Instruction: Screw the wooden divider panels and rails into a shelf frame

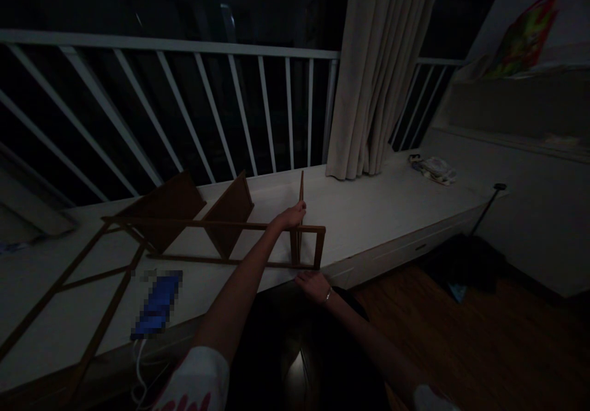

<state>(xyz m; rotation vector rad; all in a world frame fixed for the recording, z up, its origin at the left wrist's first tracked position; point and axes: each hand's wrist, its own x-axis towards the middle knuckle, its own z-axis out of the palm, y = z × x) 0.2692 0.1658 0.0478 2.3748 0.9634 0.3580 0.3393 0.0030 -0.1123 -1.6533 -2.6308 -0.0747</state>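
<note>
My left grip (pixel 290 215), just below the middle of my view, has its fingers bent closed on the thin board (pixel 302 183) of the rack (pixel 216 224), with the board seen almost edge-on. My wrist crosses the rack's upper rail. My right grip (pixel 313 285) is at six o'clock, fingers slightly bent at the rack's lower right corner; whether it has closed on the wood or just rests there, I cannot tell. A bracelet (pixel 329 293) circles that wrist.

The brown rack lies on its side on the white ledge (pixel 369 214), reaching from just under the middle of my view out to eight o'clock. Two wider panels (pixel 229 214) stand up inside it, towards nine o'clock, and its legs (pixel 108 291) spread away at eight.

Also at eight, close to the legs, is a blue thing (pixel 157 305), too blurred to name, with a white cord (pixel 139 371) below it. The railing (pixel 198 46) runs across at ten, the curtain (pixel 378 73) hangs at one, a cloth bundle (pixel 436 169) lies at three, and a dark heap (pixel 465 263) sits on the floor (pixel 428 331) at four.
</note>
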